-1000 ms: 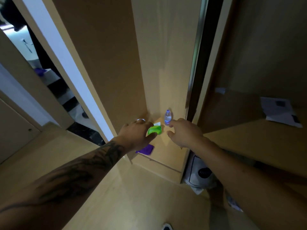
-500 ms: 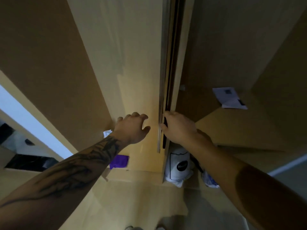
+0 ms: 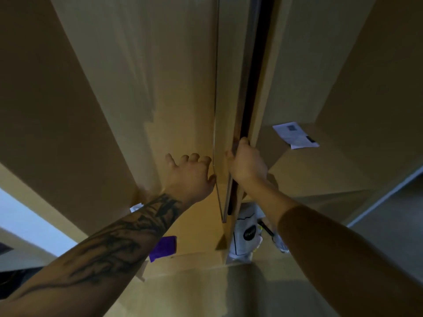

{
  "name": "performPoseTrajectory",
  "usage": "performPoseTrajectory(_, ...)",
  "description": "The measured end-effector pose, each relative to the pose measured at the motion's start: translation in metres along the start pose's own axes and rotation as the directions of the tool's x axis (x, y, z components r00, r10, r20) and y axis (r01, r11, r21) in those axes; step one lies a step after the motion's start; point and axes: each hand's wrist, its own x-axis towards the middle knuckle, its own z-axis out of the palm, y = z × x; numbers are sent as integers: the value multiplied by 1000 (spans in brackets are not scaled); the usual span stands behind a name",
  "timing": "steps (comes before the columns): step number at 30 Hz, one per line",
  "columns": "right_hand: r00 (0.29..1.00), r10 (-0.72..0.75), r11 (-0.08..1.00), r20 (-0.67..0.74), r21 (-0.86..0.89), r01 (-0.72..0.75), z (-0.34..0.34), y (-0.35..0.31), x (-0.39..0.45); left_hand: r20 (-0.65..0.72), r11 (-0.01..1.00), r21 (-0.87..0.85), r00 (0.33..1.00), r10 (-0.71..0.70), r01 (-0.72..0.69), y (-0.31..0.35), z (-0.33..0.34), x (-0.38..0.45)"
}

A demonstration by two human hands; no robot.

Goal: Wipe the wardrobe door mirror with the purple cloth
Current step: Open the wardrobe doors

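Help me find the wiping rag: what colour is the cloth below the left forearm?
Purple cloth, head view.

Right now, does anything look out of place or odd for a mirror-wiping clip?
Yes. The purple cloth lies on a wardrobe ledge below the left forearm, in neither hand. The left hand and right hand both grip the door edge instead. No mirror surface shows. Nothing looks spilled or damaged.

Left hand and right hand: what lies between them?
In the head view, the door's edge stands between the left hand and the right hand.
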Motion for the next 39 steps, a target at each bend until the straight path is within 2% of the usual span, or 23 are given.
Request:
performPoseTrajectory(8,995,80,996,-55,-37,-82,4,-7,-1,29,999,-51,1000,-7,9,-16,-4,5)
performPoseTrajectory(16,996,69,995,-60,-65,-72,-2,4,-20,32,997,-78,999,5,-3,-14,-13,11)
performPoseTrajectory(23,1000,-13,989,1,-149,13,-17,24,-48,-30,997,-81,999,-12,10,15,-24,-12)
performPoseTrajectory(32,988,-110,986,106,-111,122,-53,65,-84,-21,997,-57,998,-62,60,67,-39,-42)
performPoseTrajectory(39,979,-154,975,133,-141,172,-76,97,-102,-42,995,-52,996,-84,82,95,-41,-65)
